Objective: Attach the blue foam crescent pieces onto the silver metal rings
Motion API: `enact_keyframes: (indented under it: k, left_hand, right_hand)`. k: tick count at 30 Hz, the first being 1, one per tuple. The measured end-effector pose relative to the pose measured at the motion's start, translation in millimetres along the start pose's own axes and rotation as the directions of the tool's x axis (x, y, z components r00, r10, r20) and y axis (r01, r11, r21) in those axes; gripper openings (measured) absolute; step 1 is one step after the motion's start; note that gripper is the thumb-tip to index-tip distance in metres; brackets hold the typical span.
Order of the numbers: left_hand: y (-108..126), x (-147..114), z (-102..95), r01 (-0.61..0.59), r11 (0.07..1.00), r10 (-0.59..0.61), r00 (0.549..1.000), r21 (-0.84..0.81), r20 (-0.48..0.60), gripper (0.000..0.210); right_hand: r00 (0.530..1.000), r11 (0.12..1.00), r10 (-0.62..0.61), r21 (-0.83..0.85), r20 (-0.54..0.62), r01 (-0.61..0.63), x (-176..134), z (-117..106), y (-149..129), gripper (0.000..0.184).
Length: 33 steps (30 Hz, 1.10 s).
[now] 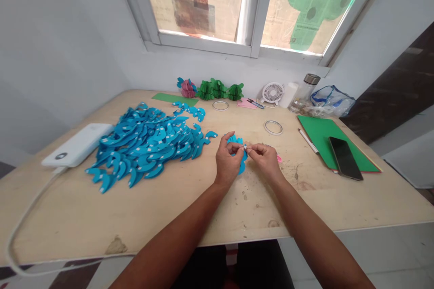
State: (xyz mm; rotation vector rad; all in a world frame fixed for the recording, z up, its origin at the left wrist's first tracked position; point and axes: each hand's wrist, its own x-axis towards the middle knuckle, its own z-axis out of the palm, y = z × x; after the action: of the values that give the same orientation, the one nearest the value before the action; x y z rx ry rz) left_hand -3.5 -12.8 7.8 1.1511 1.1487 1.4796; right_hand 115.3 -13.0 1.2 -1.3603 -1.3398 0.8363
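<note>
Both hands meet over the middle of the wooden table. My left hand (228, 162) pinches a blue paper cutout (242, 168), which hangs below the fingers, with more blue paper edges showing behind them. From the other side my right hand (266, 158) is closed at the fingertips on a tiny spot at the cutout's edge, where a white patch shows; what exactly it grips is too small to make out. To the left lies a big heap of blue curved paper cutouts (152, 137), many bearing small white squares. Something pink peeks out beside my right hand.
A white power bank (79, 144) with a cable lies at left. Green paper figures (217, 89), a small fan (272, 93), a glass bottle (305, 92) and a clear pouch (334, 100) line the wall. Tape rolls (273, 121), green sheets (317, 137) and a phone (346, 158) lie rightward.
</note>
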Motion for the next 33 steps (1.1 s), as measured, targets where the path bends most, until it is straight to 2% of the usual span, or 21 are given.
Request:
enact_keyframes:
  k: [4, 9, 13, 16, 25, 33]
  left_hand:
    - [0, 0, 0.3, -0.002, 1.0, 0.002, 1.0, 0.013, -0.01, 0.053]
    - [0, 0, 0.2, 0.003, 1.0, -0.003, 1.0, 0.011, -0.024, 0.052]
    - [1, 2, -1.4, -0.009, 1.0, 0.009, 0.998, 0.0, -0.058, 0.048]
    - [0, 4, -1.9, 0.026, 0.999, -0.028, 0.997, -0.027, -0.071, 0.049]
    - [-4, 3, -0.3, 0.09, 0.993, -0.092, 0.995, -0.075, -0.023, 0.056]
    - [-2, 1, 0.9, 0.133, 0.985, -0.131, 0.991, -0.105, 0.024, 0.06]
  right_hand:
    - [0.999, 0.998, 0.042, 0.055, 0.007, -0.042, 0, 1, 1, 0.02]
    - [0.999, 0.999, 0.034, 0.034, 0.003, -0.034, 0, 0, 2, 0.021]
    - [0.998, 0.999, 0.043, -0.016, -0.051, -0.044, 0, -2, 3, 0.022]
    - [0.996, 0.999, 0.054, -0.004, -0.075, -0.054, 0, -4, 0, 0.023]
    - [0.999, 0.989, 0.024, 0.144, 0.028, -0.028, -2, -4, -7, 0.026]
    - [0.995, 0.976, 0.088, 0.197, 0.047, -0.096, -1, -4, -6, 0.025]
